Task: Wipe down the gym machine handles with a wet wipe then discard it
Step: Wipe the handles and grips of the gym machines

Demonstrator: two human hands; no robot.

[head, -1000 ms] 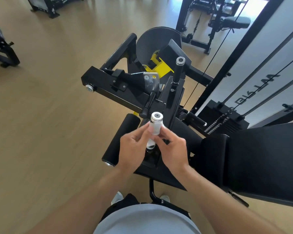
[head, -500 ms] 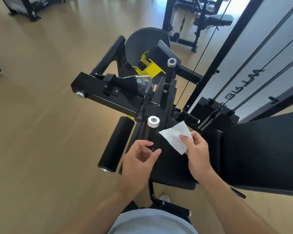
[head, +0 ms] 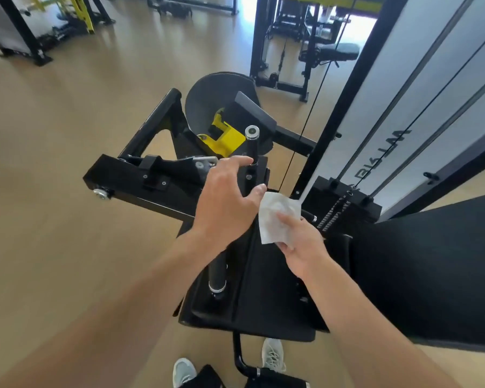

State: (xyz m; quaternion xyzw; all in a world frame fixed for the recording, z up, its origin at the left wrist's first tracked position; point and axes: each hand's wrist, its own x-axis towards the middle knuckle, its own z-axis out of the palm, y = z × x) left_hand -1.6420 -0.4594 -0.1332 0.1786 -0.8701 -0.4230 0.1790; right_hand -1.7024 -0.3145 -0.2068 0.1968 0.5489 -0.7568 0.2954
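Observation:
The black gym machine has an upright far handle [head: 252, 141] with a silver cap. A nearer black handle [head: 217, 275] with a silver ring end shows below my left forearm, which hides its upper part. My left hand [head: 227, 197] is stretched out with its fingers spread, the fingertips right at the base of the far handle; I cannot tell whether they touch it. My right hand [head: 300, 242] pinches a white wet wipe [head: 275, 217], partly unfolded, just right of my left thumb and above the seat.
The black seat pad [head: 252, 298] lies below my hands, with a large black back pad [head: 431, 261] to the right. The weight stack [head: 345, 203] and white cable tower [head: 403, 116] stand behind. Other machines [head: 305, 51] line the far wooden floor. My shoes [head: 272, 354] are at the bottom.
My left hand left the near handle and reached forward to the far handle. My right hand pulled the wipe off the near handle and holds it to the right. The view moved forward.

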